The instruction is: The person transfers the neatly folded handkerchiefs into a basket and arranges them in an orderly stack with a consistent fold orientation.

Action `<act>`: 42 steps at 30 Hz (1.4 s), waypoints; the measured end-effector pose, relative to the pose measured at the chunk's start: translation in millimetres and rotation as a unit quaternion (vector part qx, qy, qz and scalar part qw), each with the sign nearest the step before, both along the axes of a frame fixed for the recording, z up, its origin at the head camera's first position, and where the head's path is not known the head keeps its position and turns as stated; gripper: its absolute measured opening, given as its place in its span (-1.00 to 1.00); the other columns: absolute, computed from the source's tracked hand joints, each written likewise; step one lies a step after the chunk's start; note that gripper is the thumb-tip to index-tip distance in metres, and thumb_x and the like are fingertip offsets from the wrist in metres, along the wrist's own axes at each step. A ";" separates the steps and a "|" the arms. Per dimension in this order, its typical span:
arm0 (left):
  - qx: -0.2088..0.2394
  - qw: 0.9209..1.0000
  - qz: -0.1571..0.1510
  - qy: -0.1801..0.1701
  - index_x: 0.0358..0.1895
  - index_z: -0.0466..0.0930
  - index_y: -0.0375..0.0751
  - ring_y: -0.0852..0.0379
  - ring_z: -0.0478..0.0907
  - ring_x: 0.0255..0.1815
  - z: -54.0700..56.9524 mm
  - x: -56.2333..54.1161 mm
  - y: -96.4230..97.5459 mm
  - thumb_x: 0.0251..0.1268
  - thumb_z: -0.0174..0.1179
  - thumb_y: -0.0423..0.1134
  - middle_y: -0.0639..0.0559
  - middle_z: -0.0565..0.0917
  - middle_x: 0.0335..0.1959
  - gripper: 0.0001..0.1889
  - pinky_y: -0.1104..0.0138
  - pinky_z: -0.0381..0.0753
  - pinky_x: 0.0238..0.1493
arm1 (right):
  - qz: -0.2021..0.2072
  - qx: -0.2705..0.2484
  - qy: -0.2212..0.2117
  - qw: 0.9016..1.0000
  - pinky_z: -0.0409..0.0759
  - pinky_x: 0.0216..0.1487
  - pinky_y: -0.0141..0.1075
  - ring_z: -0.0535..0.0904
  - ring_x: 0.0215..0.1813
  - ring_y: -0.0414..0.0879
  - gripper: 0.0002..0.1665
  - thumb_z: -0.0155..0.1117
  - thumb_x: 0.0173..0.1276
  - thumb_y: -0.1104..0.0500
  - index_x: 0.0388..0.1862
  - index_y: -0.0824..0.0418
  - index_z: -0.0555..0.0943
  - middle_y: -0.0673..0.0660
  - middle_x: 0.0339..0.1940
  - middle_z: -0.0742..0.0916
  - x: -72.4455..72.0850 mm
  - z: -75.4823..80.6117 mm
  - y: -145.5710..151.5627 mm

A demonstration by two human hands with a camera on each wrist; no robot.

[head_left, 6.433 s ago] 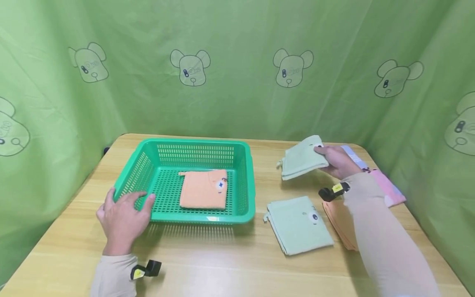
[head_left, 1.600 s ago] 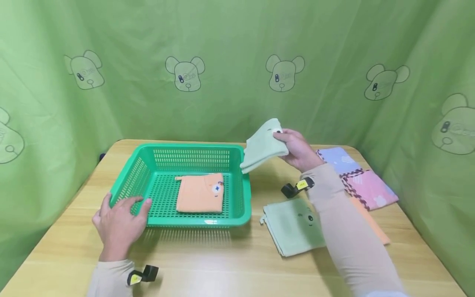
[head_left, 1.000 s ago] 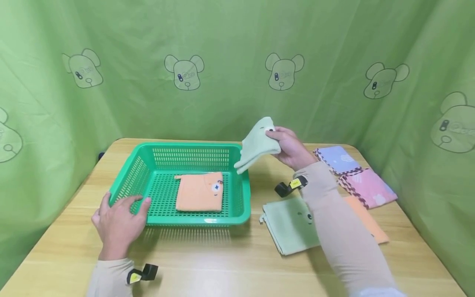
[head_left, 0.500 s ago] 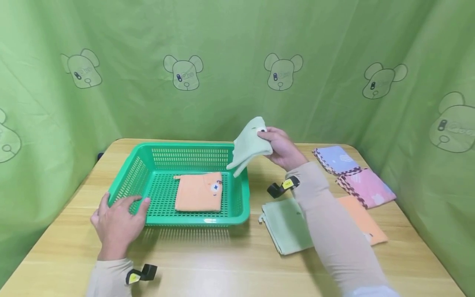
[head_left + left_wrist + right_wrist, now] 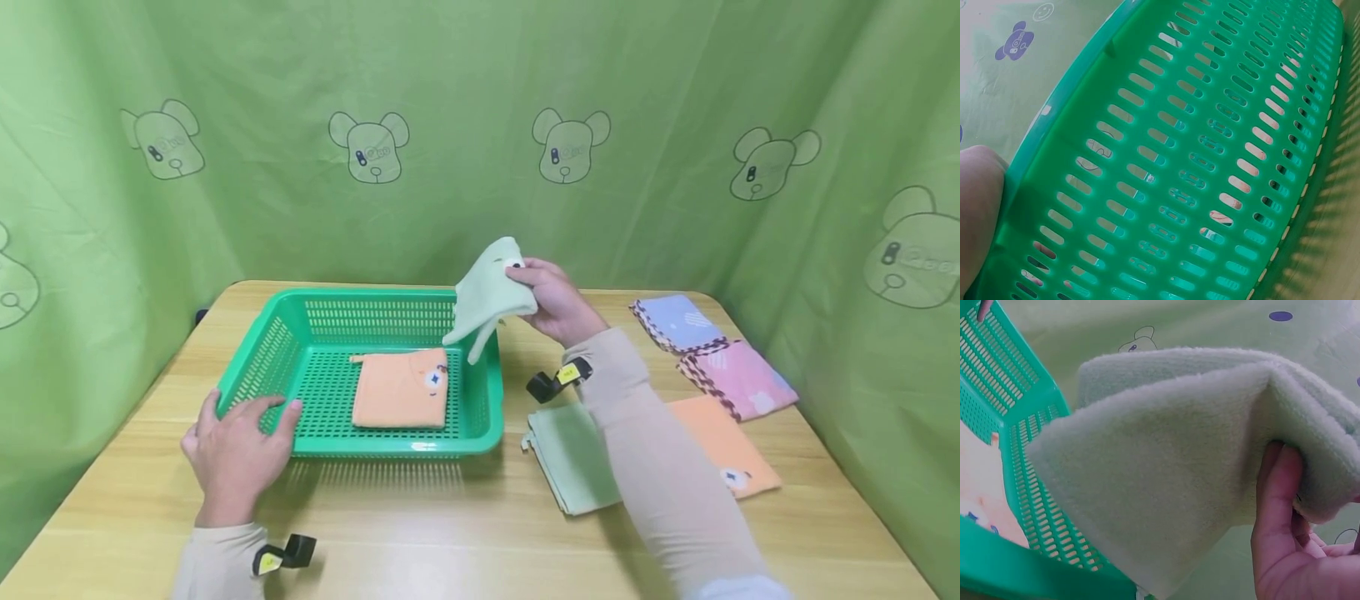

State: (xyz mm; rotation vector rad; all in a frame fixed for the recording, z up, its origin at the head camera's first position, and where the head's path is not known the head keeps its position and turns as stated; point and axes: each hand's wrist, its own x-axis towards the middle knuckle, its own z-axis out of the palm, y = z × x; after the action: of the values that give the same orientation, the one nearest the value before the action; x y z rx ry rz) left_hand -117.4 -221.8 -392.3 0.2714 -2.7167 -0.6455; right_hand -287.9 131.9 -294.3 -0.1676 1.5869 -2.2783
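My right hand (image 5: 558, 302) pinches a folded light green towel (image 5: 491, 287) near its eye print, thumb on top. In the head view the towel hangs over the right end of a green plastic basket (image 5: 397, 447), its lower layers parting. The right wrist view shows the towel's fluffy layers (image 5: 1147, 462) sagging beside the basket wall (image 5: 1029, 394). Inside the basket an orange folded towel (image 5: 397, 396) with a bear face lies flat. My left hand (image 5: 240, 454) grips the basket's front left corner, thumb and fingers over the rim.
Right of the basket, a second light green towel (image 5: 572, 467) lies partly under my right forearm. Beyond it are another orange towel (image 5: 708, 425), a pink one (image 5: 750, 383) and a blue one (image 5: 678, 323) on the wooden table (image 5: 405, 542). Green curtains (image 5: 465, 50) surround the table.
My right hand has carried the light green towel left from the table's right side to over the basket's right rim, its layers spreading apart. My left hand has stayed on the basket corner.
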 end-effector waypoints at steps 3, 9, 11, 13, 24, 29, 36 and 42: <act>0.001 1.000 0.001 -0.001 0.12 0.58 -0.18 -0.49 -0.08 0.43 -0.3 0.4 -0.1 0.43 -0.09 0.23 -0.33 0.52 0.20 -0.42 -0.37 -0.09 0.19 | 0.009 -0.007 -0.003 1.000 0.61 -0.03 -0.32 0.65 -0.12 -0.09 -0.45 -0.10 0.52 0.32 0.42 0.46 0.12 0.22 0.07 0.53 0.5 -0.9 -3.2; 0.003 1.000 0.000 0.000 0.11 0.57 -0.19 -0.48 -0.09 0.44 -0.9 0.8 -0.5 0.43 -0.09 0.22 -0.33 0.52 0.20 -0.43 -0.37 -0.09 0.18 | 0.015 -0.005 -0.004 1.000 0.62 -0.05 -0.33 0.65 -0.14 -0.10 -0.45 -0.08 0.52 0.31 0.42 0.45 0.14 0.21 0.05 0.55 0.9 -3.2 -9.7; 0.003 1.000 0.000 -0.001 0.11 0.57 -0.19 -0.48 -0.09 0.44 -0.7 0.7 -0.6 0.43 -0.10 0.23 -0.34 0.52 0.20 -0.42 -0.37 -0.10 0.19 | 0.014 -0.004 -0.004 1.000 0.63 -0.08 -0.34 0.66 -0.16 -0.11 -0.46 -0.08 0.52 0.31 0.40 0.45 0.16 0.20 0.02 0.57 1.0 -3.8 -11.9; 0.003 1.000 0.000 -0.002 0.12 0.57 -0.19 -0.48 -0.10 0.44 -0.3 0.6 -0.6 0.43 -0.10 0.23 -0.34 0.52 0.20 -0.42 -0.37 -0.10 0.19 | 0.014 -0.008 -0.003 1.000 0.64 -0.12 -0.35 0.66 -0.20 -0.11 -0.50 -0.08 0.52 0.32 0.36 0.46 0.19 0.19 -0.02 0.59 1.1 -4.6 -14.2; 0.002 1.000 0.000 -0.002 0.12 0.57 -0.19 -0.49 -0.08 0.43 0.4 0.1 -0.1 0.43 -0.07 0.21 -0.34 0.52 0.20 -0.45 -0.37 -0.08 0.18 | 0.013 -0.024 -0.004 1.000 0.65 -0.16 -0.36 0.66 -0.23 -0.12 -0.72 -0.09 0.51 0.34 0.14 0.39 0.32 0.19 -0.07 0.59 1.8 -10.3 -23.3; 0.003 1.000 -0.001 0.002 0.11 0.58 -0.19 -0.49 -0.07 0.43 0.2 0.3 0.5 0.43 -0.07 0.20 -0.33 0.52 0.20 -0.45 -0.37 -0.07 0.17 | 0.016 -0.020 -0.013 1.000 0.65 -0.16 -0.37 0.66 -0.23 -0.12 -0.58 -0.07 0.51 0.33 0.28 0.45 0.26 0.18 -0.09 0.60 1.4 -14.8 -26.7; 0.003 1.000 -0.001 0.006 0.10 0.58 -0.19 -0.50 -0.07 0.43 -0.3 0.0 0.5 0.43 -0.07 0.21 -0.33 0.52 0.20 -0.44 -0.37 -0.05 0.16 | 0.028 -0.018 -0.020 0.999 0.64 -0.12 -0.34 0.67 -0.19 -0.10 -0.49 -0.07 0.51 0.31 0.37 0.46 0.19 0.21 -0.02 0.58 2.3 -19.2 -33.9; 0.002 1.000 -0.001 0.007 0.10 0.58 -0.19 -0.49 -0.07 0.43 -0.7 0.6 0.1 0.43 -0.08 0.22 -0.33 0.53 0.19 -0.43 -0.37 -0.06 0.17 | 0.024 -0.010 -0.031 0.999 0.65 -0.12 -0.33 0.66 -0.19 -0.10 -0.49 -0.05 0.51 0.30 0.37 0.45 0.20 0.22 -0.01 0.57 4.6 -23.0 -41.5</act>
State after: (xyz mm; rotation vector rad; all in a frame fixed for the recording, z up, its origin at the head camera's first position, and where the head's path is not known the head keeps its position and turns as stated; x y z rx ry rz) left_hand -116.9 -221.7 -393.1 0.2650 -2.7035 -0.6520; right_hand -283.2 90.5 -317.3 -0.1373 1.5126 -2.2415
